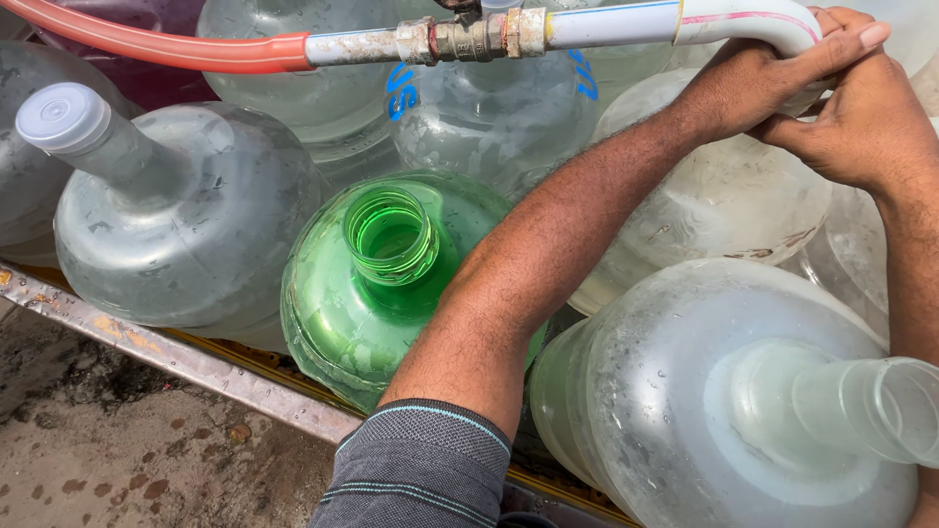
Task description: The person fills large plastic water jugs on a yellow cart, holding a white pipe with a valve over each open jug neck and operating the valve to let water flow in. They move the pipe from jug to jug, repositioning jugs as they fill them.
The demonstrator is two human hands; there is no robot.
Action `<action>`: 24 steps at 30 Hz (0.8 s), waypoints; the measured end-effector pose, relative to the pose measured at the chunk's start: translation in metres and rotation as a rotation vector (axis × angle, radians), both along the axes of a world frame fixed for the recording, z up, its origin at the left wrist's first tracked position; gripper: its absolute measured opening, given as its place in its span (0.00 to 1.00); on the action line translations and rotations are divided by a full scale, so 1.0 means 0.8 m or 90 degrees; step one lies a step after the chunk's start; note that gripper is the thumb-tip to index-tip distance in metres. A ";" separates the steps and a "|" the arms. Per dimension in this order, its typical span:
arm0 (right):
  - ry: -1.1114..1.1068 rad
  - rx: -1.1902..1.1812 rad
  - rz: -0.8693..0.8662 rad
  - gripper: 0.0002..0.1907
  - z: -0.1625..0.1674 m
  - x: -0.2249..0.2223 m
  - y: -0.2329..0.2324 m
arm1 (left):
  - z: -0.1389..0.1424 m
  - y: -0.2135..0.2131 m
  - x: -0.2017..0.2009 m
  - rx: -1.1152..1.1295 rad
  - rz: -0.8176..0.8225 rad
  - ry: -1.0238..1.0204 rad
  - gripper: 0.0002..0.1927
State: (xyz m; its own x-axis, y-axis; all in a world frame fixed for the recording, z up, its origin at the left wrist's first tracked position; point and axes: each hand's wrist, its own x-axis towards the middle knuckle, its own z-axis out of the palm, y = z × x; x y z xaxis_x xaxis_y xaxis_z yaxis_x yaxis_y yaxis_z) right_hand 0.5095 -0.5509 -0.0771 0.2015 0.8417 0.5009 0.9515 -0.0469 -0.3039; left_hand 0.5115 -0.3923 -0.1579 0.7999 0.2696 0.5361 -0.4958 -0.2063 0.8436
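Both hands grip the same thing: the left hand (758,83) is wrapped tight around the bent end of a white pipe (685,22), fingers curled over the top, and the right hand (861,122) is pressed closed against it from the near side, touching the left.

The pipe runs level across the top of the view, its long axis left to right. It joins a rusty metal fitting (469,37) and then an orange hose (147,44) going off to the left. At the hands the pipe curves downward over a clear jug (724,205).

Below the left forearm stands a green jug (377,284), mouth open and facing up. A capped jug (176,215) lies to its left, and an uncapped clear jug (743,411) sits nearest, neck pointing right. The jugs are packed touching each other, with little free room between them. A metal rail (176,357) edges the load, wet ground (117,450) beyond it.
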 end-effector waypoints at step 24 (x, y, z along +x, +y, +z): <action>0.052 -0.052 -0.055 0.28 -0.034 0.041 -0.013 | -0.027 0.021 0.017 0.096 0.013 0.148 0.40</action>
State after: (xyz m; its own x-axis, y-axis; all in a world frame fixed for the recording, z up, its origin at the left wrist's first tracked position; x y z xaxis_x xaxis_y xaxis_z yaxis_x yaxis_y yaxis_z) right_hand 0.5425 -0.5610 -0.1045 0.3119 0.8569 0.4103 0.9154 -0.1554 -0.3713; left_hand 0.5253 -0.3754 -0.1792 0.9017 0.2174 0.3737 -0.2869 -0.3458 0.8934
